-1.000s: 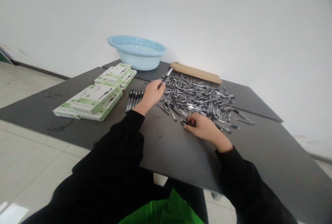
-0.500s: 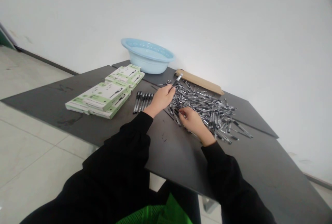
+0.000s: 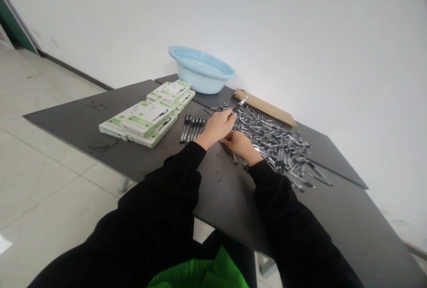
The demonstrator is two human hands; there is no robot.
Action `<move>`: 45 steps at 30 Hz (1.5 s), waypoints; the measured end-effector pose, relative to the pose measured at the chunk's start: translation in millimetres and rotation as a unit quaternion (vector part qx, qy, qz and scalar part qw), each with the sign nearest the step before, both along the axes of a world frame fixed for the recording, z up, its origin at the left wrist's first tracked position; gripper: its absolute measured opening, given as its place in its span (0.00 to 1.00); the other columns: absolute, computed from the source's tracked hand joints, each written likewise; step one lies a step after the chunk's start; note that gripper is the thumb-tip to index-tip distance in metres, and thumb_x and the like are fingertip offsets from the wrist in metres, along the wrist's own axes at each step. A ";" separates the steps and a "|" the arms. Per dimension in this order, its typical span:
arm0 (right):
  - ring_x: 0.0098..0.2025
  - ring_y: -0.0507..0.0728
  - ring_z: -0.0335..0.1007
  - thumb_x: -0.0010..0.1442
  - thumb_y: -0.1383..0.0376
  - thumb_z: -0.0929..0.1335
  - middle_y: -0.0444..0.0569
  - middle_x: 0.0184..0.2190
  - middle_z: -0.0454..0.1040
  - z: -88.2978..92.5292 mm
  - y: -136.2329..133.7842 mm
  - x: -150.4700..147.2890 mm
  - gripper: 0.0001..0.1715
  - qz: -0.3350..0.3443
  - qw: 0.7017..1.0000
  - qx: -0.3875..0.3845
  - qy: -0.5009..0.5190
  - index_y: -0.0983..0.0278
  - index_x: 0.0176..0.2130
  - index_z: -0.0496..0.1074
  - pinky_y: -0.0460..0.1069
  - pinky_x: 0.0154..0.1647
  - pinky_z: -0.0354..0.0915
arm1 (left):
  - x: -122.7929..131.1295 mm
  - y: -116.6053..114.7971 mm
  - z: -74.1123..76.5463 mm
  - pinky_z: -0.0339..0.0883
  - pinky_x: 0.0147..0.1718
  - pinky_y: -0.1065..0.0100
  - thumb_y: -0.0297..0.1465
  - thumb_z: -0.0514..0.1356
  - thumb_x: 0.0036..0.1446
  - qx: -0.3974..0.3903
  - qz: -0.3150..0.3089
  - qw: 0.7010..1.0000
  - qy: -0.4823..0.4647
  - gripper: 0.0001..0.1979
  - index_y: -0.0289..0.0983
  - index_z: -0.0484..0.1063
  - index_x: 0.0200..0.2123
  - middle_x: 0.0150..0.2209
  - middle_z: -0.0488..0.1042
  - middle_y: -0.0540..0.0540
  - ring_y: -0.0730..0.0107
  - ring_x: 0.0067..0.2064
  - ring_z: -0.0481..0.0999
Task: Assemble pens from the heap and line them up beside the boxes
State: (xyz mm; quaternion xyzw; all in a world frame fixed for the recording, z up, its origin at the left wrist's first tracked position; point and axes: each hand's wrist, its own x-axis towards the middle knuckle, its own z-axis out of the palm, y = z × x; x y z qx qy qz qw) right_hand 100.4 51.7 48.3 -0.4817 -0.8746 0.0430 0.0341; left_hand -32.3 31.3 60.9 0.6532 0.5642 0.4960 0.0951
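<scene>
My left hand (image 3: 217,126) is closed round a black and clear pen (image 3: 239,105) that sticks up and to the right, above the near left edge of a big heap of loose pens (image 3: 278,141). My right hand (image 3: 240,142) lies just right of it with its fingers curled at the heap's near edge, touching the left hand; what it holds I cannot make out. A short row of several pens (image 3: 192,128) lies side by side left of my left hand. Both sleeves are black.
Several green and white flat boxes (image 3: 148,116) are stacked at the left of the dark table (image 3: 100,114). A light blue basin (image 3: 200,70) stands at the back by the wall, with a brown cardboard piece (image 3: 267,106) to its right. Tiled floor lies on the left.
My right hand has slid left along the heap's near edge until it meets my left hand. The left hand still holds its pen up. The view has swung to the left.
</scene>
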 end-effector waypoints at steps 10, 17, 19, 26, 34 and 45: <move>0.37 0.57 0.74 0.60 0.64 0.67 0.52 0.36 0.81 0.5 7.5 12.8 0.11 0.013 0.993 -0.034 0.116 0.66 0.38 0.78 0.49 0.41 0.64 | 0.4 0.2 -2.0 0.60 0.34 0.64 0.37 0.47 0.68 -0.012 0.006 1.000 0.026 0.17 0.39 0.71 0.34 0.33 0.78 0.43 0.61 0.36 0.75; 0.33 0.56 0.74 0.59 0.65 0.65 0.52 0.32 0.81 6.2 4.4 38.6 0.16 0.008 0.958 -0.071 0.279 0.69 0.41 0.79 0.49 0.38 0.67 | 2.1 -0.1 -1.5 0.60 0.34 0.65 0.38 0.46 0.68 -0.015 0.009 0.999 0.041 0.17 0.39 0.72 0.35 0.33 0.78 0.43 0.61 0.36 0.75; 0.30 0.56 0.75 0.58 0.64 0.66 0.50 0.28 0.80 4.6 2.5 45.8 0.15 0.002 0.949 -0.099 0.300 0.68 0.38 0.80 0.49 0.36 0.68 | 2.5 -0.7 -0.6 0.59 0.34 0.65 0.38 0.46 0.68 -0.021 0.012 0.999 0.044 0.18 0.38 0.72 0.35 0.33 0.78 0.43 0.62 0.36 0.75; 0.36 0.58 0.77 0.53 0.71 0.68 0.50 0.33 0.82 -0.6 -11.3 58.4 0.12 0.023 0.971 -0.042 0.233 0.63 0.34 0.81 0.50 0.41 0.69 | 2.0 -1.4 0.1 0.57 0.33 0.66 0.37 0.47 0.67 -0.006 0.002 0.999 0.034 0.18 0.37 0.73 0.34 0.31 0.76 0.44 0.62 0.34 0.74; 0.32 0.54 0.72 0.54 0.75 0.66 0.50 0.32 0.78 9.0 -24.4 56.9 0.13 0.114 0.979 0.039 0.167 0.64 0.32 0.81 0.48 0.38 0.66 | 2.1 -3.2 3.0 0.56 0.33 0.66 0.37 0.47 0.68 -0.015 0.009 0.998 0.057 0.17 0.37 0.73 0.35 0.32 0.77 0.44 0.63 0.34 0.74; 0.33 0.55 0.72 0.53 0.74 0.68 0.51 0.34 0.79 7.1 -29.3 60.8 0.13 0.059 0.988 0.034 0.136 0.66 0.37 0.80 0.47 0.38 0.65 | 2.7 -4.8 3.3 0.55 0.31 0.66 0.37 0.47 0.67 -0.013 0.010 0.997 0.069 0.17 0.38 0.74 0.36 0.31 0.77 0.44 0.62 0.34 0.74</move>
